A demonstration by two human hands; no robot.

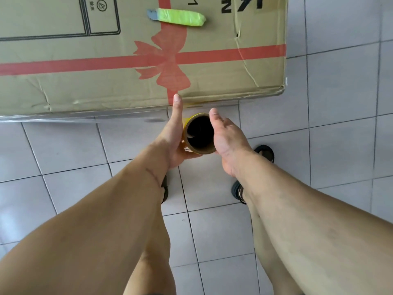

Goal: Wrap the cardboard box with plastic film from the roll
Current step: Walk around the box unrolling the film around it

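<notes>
Left hand point(174, 143) and right hand point(228, 138) clasp the hollow round roll point(199, 133)
Creased cardboard box point(106, 86) just beyond, on glossy pale floor tiles point(340, 150)

Floor point(340, 81) was pale grey-white square tiles, laid in a regular grid. Grout lines point(307, 81) were thin and dark and ran slightly skewed to the frame. Tile surface was semi-gloss, with faint soft reflections in places. Lighting was even and diffuse, a cool white. Shadows on the tiles were soft-edged and weak. No hard glare spots.
</notes>
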